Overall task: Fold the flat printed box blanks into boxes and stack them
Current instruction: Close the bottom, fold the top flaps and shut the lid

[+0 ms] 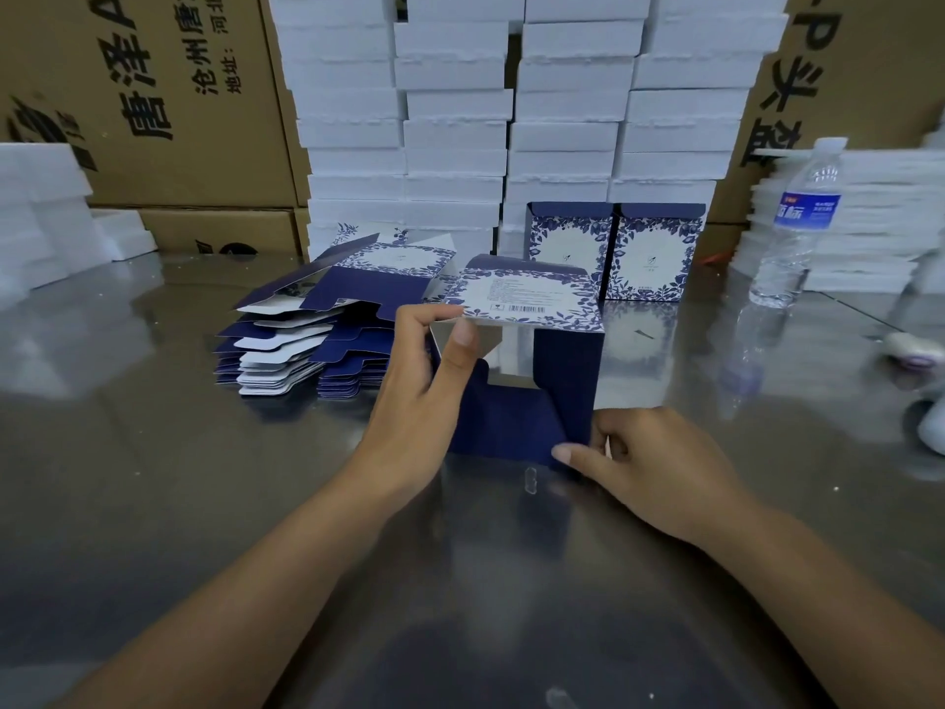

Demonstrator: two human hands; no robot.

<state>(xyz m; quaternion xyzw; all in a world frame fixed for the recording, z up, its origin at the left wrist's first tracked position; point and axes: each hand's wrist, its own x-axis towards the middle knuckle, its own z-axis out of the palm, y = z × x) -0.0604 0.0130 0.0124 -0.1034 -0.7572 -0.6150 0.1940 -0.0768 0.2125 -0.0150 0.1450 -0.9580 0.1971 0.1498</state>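
The left hand (419, 386) is pinching the box (526, 299) at its top, the right hand (654, 463) its bottom flap. Blanks (286, 345) are lying left of it.

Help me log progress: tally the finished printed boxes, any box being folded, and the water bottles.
Finished boxes: 2
Box being folded: 1
Water bottle: 1
Total: 4

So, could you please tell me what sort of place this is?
Probably a packing workshop or warehouse: shipping cartons and stacked white foam trays behind a steel table holding flat box blanks.
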